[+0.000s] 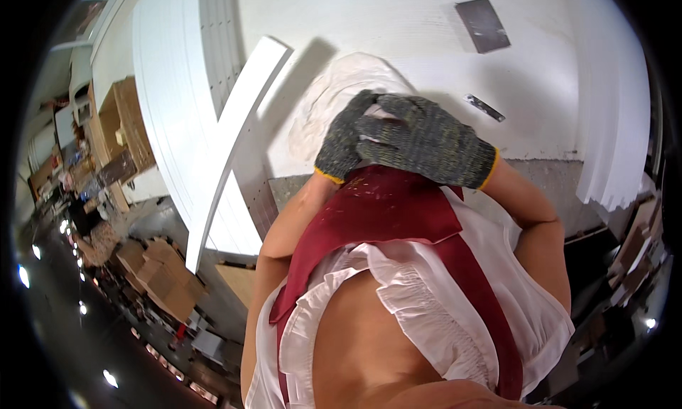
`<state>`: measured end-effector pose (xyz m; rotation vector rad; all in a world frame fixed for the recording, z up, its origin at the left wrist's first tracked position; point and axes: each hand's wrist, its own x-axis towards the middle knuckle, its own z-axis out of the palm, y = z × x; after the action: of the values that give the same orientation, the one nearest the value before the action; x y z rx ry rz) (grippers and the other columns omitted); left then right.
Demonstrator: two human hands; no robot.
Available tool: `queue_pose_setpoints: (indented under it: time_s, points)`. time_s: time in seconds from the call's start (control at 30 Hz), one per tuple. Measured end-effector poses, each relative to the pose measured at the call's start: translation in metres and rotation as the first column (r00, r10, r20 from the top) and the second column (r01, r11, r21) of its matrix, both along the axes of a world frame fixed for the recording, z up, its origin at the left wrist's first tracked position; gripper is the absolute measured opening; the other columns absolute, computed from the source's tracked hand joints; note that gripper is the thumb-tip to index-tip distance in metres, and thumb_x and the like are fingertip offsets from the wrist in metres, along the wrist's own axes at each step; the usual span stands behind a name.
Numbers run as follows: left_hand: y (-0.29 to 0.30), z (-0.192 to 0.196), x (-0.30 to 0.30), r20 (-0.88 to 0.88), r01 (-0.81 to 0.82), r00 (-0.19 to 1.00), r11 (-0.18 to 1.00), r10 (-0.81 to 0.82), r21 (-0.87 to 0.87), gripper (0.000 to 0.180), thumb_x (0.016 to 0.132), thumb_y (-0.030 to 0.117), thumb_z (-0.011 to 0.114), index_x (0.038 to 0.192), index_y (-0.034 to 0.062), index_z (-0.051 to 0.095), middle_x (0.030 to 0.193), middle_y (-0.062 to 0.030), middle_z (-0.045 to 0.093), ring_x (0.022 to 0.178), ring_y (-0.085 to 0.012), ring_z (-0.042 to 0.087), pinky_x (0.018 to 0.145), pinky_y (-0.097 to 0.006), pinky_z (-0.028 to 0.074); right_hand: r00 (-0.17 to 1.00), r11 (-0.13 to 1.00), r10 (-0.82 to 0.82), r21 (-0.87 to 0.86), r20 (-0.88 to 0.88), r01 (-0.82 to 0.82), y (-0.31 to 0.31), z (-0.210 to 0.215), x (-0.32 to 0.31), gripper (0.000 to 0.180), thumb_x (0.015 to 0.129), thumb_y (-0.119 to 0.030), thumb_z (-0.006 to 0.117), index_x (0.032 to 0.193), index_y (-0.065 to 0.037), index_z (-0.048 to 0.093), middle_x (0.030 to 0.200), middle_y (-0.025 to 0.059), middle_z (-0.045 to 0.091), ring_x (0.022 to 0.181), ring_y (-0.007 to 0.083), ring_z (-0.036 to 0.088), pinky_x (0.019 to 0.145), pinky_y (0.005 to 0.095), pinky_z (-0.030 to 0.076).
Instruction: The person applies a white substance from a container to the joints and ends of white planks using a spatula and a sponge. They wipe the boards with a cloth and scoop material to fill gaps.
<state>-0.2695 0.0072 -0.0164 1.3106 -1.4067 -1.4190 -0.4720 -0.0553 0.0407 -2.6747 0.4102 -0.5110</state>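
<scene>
Both my hands wear dark grey knitted gloves with yellow cuffs and meet close in front of my red apron [383, 203]. My left hand [343, 135] has its fingers curled inward beside a crumpled white cloth [348, 75] on the white work surface. Over and against it lies my right hand [433, 139], its fingers bent toward the left. A pale bit of what looks like the same cloth shows between the gloves, pinched there. Most of the fingertips and the rest of what they grip are hidden.
A long white strip [238, 132] leans across a stack of white boards [170, 75] on the left. A grey rectangular pad [483, 25] and a small dark tool [484, 108] lie at the far right. More white strips [614, 110] stand at the right edge. Cardboard boxes [163, 277] sit lower left.
</scene>
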Motion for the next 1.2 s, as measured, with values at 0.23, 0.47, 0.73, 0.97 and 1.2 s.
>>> queue_pose_setpoints:
  time_s: [0.23,0.47,0.73,0.97,1.2]
  points:
    - [-0.007,-0.017,0.001,0.016,0.045,0.999,0.999,-0.046,0.023,0.044,0.085,0.016,0.065,0.124,0.0031,0.051,0.12,-0.0079,0.058,0.111,-0.0187,0.054,0.1,-0.034,0.04,0.991,0.966,0.134,-0.226,0.025,-0.125,-0.008,0.041,-0.009,0.032,0.076,-0.02,0.066,0.108,-0.015,0.064,0.116,0.0044,0.058,0.106,0.0262,0.055,0.09,0.0417,0.048]
    - [-0.012,0.009,0.011,-0.485,-0.124,0.842,0.96,0.235,0.251,0.035,0.085,0.02,0.063,0.109,-0.0048,0.058,0.093,-0.0149,0.068,0.081,-0.0224,0.067,0.07,-0.032,0.055,0.849,0.901,-0.434,-0.156,-0.301,0.405,-0.085,-0.043,-0.044,0.057,0.077,-0.003,0.057,0.13,-0.02,0.05,0.134,0.0062,0.048,0.11,0.0282,0.05,0.098,0.0381,0.038]
    - [-0.009,0.015,0.016,-0.732,0.055,0.588,0.887,0.343,0.459,0.028,0.087,0.028,0.059,0.107,0.0074,0.061,0.1,-0.0019,0.068,0.098,-0.0158,0.061,0.098,-0.036,0.041,0.808,0.817,-0.576,-0.09,-0.123,0.569,-0.056,-0.04,-0.072,0.062,0.074,-0.016,0.071,0.131,-0.019,0.049,0.127,0.0108,0.053,0.112,0.0287,0.051,0.095,0.0408,0.041]
    - [-0.004,0.037,0.003,-0.341,-0.34,0.82,0.87,0.46,0.357,0.037,0.085,0.023,0.064,0.111,-0.0016,0.056,0.103,-0.0098,0.066,0.091,-0.0182,0.065,0.089,-0.032,0.05,0.523,0.634,-0.714,-0.114,-0.466,0.765,0.009,-0.057,-0.117,0.03,0.078,-0.015,0.064,0.107,-0.016,0.064,0.098,0.0074,0.064,0.092,0.0294,0.058,0.081,0.0402,0.047]
    - [0.007,0.035,0.008,-0.483,-0.19,0.776,0.881,0.405,0.432,0.04,0.078,0.018,0.072,0.112,0.0026,0.058,0.104,-0.0031,0.068,0.095,-0.0134,0.062,0.094,-0.029,0.043,0.746,0.82,-0.52,0.003,-0.415,0.573,0.049,-0.064,-0.1,0.024,0.078,-0.011,0.055,0.099,-0.014,0.065,0.092,0.0074,0.062,0.089,0.0268,0.058,0.074,0.0387,0.048]
